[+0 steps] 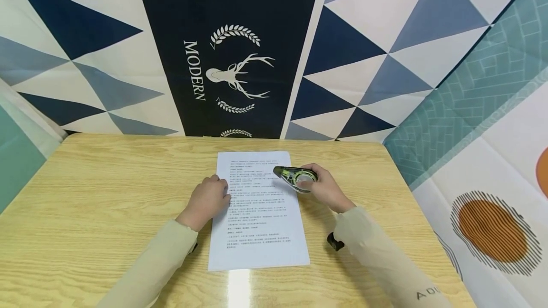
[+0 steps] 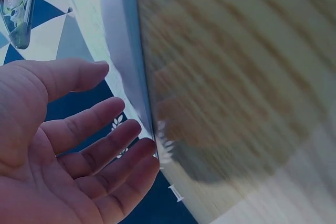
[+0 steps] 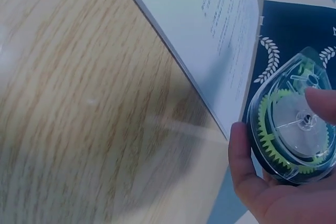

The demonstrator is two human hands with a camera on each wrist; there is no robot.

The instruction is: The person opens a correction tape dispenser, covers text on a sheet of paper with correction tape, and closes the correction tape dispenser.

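A printed white sheet of paper (image 1: 258, 213) lies on the wooden table (image 1: 107, 194). My left hand (image 1: 209, 199) rests on the sheet's left edge with straight fingers (image 2: 100, 150) whose tips touch the paper edge (image 2: 126, 51). My right hand (image 1: 326, 187) grips a clear correction tape dispenser (image 1: 295, 176) with green gears inside, held just above the sheet's upper right part, its tip pointing left. In the right wrist view the dispenser (image 3: 294, 124) sits between thumb and fingers, beside the sheet (image 3: 210, 30).
A small black object (image 1: 335, 241) lies on the table under my right forearm. Patterned cloth with triangles and a deer motif (image 1: 235, 77) hangs behind the table. More patterned cloth (image 1: 492, 222) runs along the table's right side.
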